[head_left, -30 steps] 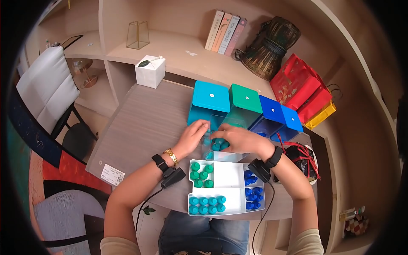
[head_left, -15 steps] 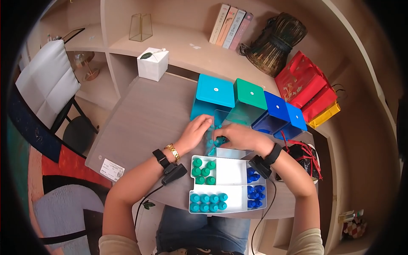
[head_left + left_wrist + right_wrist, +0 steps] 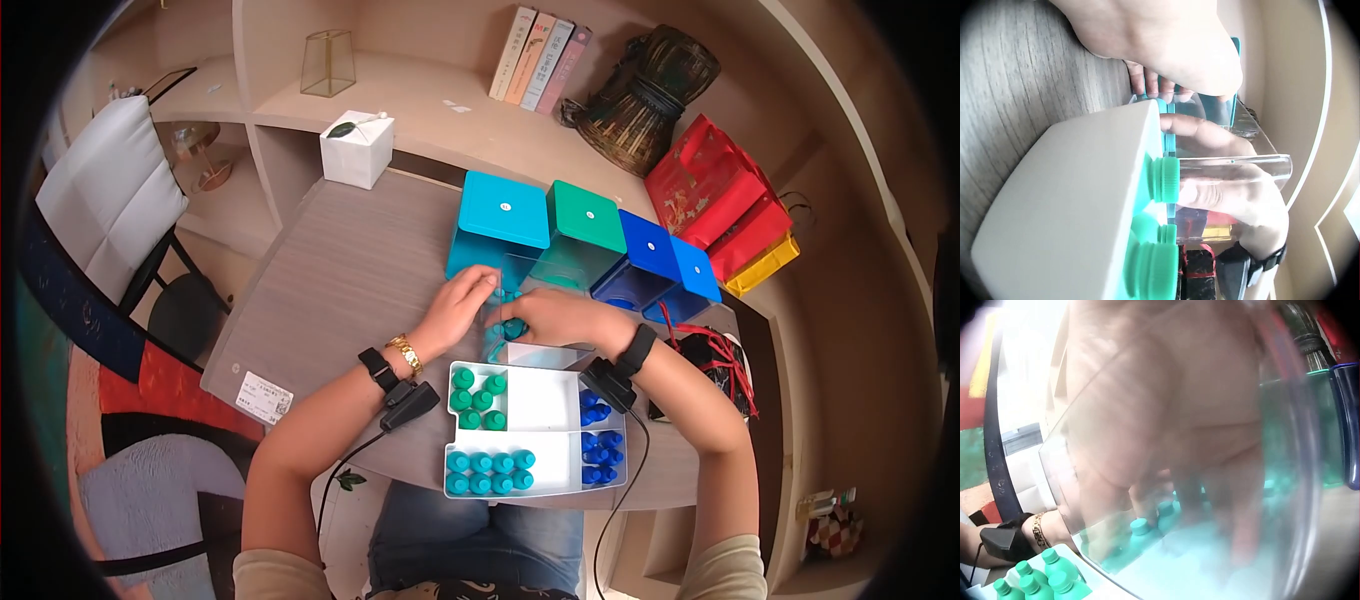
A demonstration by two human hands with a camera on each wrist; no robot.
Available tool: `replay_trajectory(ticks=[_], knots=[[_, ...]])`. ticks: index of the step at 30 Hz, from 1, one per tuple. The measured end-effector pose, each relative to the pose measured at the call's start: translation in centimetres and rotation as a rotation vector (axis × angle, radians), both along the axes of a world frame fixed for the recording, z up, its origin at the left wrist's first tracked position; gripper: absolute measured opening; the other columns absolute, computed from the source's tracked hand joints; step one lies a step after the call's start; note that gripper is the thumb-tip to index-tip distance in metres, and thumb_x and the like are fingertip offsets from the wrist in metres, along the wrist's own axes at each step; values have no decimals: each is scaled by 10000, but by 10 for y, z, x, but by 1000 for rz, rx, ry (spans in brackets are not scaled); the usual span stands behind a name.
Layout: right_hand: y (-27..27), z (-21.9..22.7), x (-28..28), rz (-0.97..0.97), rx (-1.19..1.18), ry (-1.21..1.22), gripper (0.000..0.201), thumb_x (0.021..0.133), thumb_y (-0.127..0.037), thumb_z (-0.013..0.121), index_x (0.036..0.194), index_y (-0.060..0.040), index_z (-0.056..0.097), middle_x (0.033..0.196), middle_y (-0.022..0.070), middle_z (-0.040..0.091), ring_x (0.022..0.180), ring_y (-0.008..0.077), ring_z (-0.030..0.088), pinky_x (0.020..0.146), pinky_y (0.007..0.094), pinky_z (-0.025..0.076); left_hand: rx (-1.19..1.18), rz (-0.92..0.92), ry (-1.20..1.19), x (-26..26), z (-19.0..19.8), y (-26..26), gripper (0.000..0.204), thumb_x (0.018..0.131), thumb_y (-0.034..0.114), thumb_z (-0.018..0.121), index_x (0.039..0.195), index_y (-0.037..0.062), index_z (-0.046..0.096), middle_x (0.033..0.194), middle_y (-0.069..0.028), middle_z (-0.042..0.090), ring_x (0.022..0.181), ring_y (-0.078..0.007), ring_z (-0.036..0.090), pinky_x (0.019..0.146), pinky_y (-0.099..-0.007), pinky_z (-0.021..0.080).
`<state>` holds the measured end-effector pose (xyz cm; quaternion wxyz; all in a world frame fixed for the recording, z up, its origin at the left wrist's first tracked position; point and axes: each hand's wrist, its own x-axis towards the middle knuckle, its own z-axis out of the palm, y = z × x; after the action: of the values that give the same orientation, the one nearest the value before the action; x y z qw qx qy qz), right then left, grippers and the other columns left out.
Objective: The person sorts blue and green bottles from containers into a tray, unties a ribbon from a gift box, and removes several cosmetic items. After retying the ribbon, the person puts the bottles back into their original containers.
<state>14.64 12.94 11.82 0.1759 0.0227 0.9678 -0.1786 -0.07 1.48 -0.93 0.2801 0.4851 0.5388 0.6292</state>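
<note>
In the head view a clear plastic box (image 3: 545,268) stands just beyond the white tray, with several small teal bottles (image 3: 513,328) inside. My left hand (image 3: 455,312) rests its fingertips against the box's left wall. Down inside the box is my right hand (image 3: 560,318), its fingers pointing toward the bottom; the right wrist view shows them extended beside teal bottles (image 3: 1141,528) along the wall. The white tray (image 3: 540,402) holds green bottles (image 3: 463,378) at upper left, teal bottles (image 3: 502,462) at lower left and dark blue bottles (image 3: 602,442) on the right.
Behind the box stand a turquoise bin (image 3: 505,205), a green bin (image 3: 588,215) and two blue bins (image 3: 650,245). A black package with red cord (image 3: 715,360) lies at right. Red gift bags (image 3: 705,180) stand behind, and a white box (image 3: 357,155) sits at the back left.
My right hand has shifted within the clear box, and fewer teal bottles show beside it in the head view. My left hand stays at the wall. The tray's bottles have not changed.
</note>
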Motion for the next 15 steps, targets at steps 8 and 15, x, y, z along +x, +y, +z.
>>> replay_trajectory(ticks=[8,15], knots=[[1,-14,-11,86,182,-47,495,815,-171,776,1303,-201,700,1047,213,737,996,388,696,867,479,540,-26,-15,-10,-1,3,0,386,1105,324,462,1261,1,604,1213,-114,659,1113,-175,619,956,-327,501],[2,-13,-11,30,92,-125,520,810,-227,787,1321,-213,691,1104,217,728,1050,394,677,914,477,529,20,16,5,-2,-6,4,378,1105,315,470,1261,-4,601,1231,-110,655,1098,-169,615,950,-325,504]])
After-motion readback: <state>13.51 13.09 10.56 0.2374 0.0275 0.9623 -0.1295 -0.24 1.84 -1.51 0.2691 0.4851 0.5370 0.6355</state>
